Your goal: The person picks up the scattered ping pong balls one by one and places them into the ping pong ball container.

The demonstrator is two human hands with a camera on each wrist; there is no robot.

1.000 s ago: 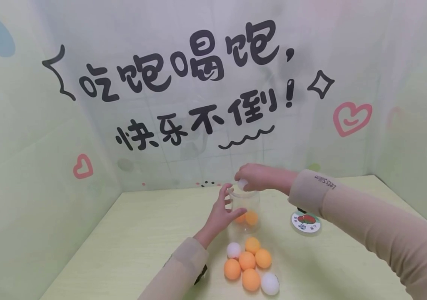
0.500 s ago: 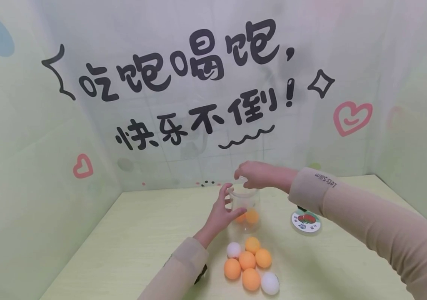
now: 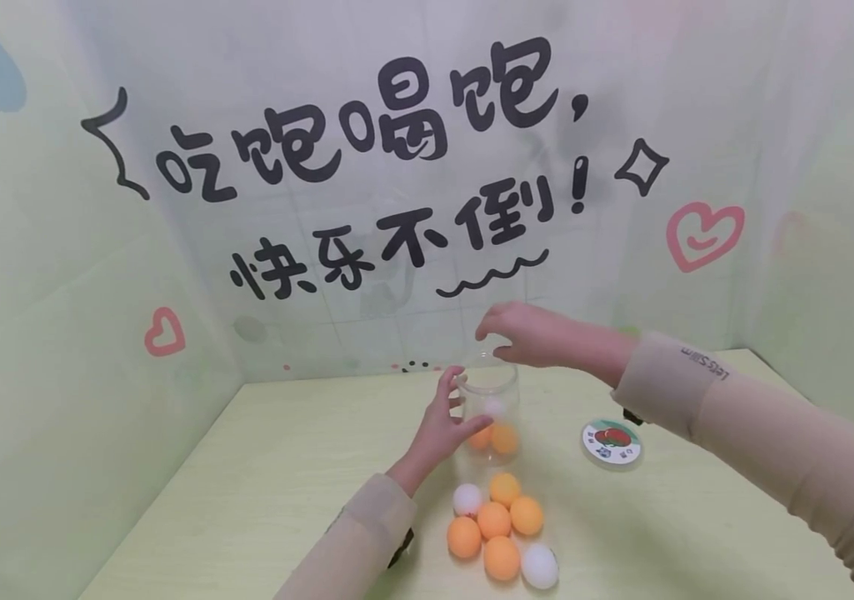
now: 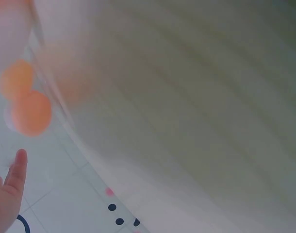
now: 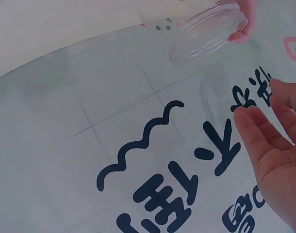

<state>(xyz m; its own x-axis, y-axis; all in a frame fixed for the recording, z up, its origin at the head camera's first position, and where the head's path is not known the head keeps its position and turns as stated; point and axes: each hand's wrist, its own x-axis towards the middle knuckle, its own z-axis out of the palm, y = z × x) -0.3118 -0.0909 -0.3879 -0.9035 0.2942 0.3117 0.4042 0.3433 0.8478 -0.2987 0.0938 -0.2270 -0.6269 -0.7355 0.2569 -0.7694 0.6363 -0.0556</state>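
Observation:
A clear plastic jar [image 3: 504, 397] stands upright on the table, its mouth facing up. Inside it, two orange ping-pong balls [image 3: 505, 437] show low down, with a white ping-pong ball [image 3: 493, 407] above them. My left hand [image 3: 441, 425] holds the jar from the left side, thumb across the front. Above and right of the jar's rim hovers my right hand [image 3: 527, 333], fingers loosely bent and holding nothing. The right wrist view shows that hand [image 5: 279, 150] apart from the jar's rim [image 5: 208, 34]. In front of the jar lie several loose orange balls [image 3: 495, 521] and two white balls [image 3: 541, 567].
Right of the jar, a round white disc [image 3: 611, 443] with a red fruit picture lies flat on the pale table [image 3: 262, 475]. A printed curtain [image 3: 367, 317] closes off the back, and more curtain hangs at both sides.
The white ball that my right hand held over the jar's mouth has been let go and is now inside. My right hand has moved up and right. My left hand stays at the jar.

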